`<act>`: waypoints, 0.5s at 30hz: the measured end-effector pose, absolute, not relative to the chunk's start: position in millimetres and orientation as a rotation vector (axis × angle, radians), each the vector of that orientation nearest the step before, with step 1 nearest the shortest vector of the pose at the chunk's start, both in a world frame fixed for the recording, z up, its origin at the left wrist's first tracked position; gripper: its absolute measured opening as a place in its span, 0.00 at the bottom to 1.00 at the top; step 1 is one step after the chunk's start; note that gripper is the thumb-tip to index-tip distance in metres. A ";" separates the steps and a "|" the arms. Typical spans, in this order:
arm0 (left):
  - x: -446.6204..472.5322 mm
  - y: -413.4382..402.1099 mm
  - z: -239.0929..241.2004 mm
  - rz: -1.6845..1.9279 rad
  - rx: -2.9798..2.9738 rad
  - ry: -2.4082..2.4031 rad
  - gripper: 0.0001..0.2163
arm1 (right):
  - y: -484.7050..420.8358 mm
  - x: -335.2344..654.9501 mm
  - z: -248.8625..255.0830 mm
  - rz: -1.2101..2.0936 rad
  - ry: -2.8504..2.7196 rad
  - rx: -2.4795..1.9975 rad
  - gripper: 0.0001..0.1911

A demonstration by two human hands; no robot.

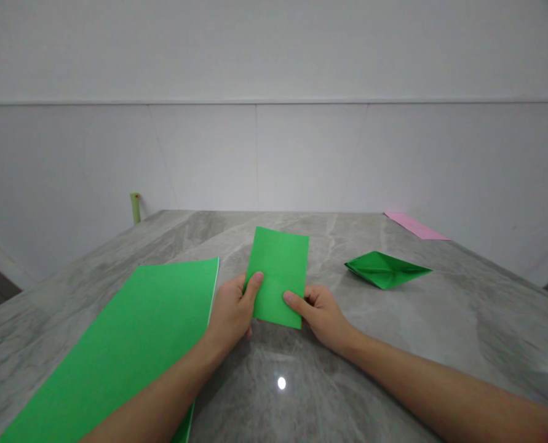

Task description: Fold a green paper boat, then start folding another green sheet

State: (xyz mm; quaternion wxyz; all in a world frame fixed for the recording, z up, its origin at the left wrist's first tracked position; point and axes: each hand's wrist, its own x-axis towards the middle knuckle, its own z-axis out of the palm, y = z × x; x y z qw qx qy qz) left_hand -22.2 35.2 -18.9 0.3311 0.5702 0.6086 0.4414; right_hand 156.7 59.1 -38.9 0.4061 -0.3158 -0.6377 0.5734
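Between my two hands, a small green rectangle of paper (279, 264) is held up off the table, tilted toward me. My left hand (235, 304) grips its left edge, thumb on the front and fingers behind. At the lower right edge my right hand (322, 314) pinches it, with the thumb tip flat on the face. To the right lies a folded green paper boat shape (387, 269), pointed at both ends. A large stack of green paper (149, 332) rests on the left, partly under my left forearm.
The grey marbled table (440, 320) reaches back to a white wall (274, 154). A pink strip of paper (414, 226) lies at the far right edge. Beyond the table's far left edge stands a light green post-like piece (136, 208).
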 end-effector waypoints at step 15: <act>-11.9 22.1 -16.1 1.079 1.453 0.915 0.22 | 55.3 155.7 -34.9 1.472 -1.497 -0.787 0.25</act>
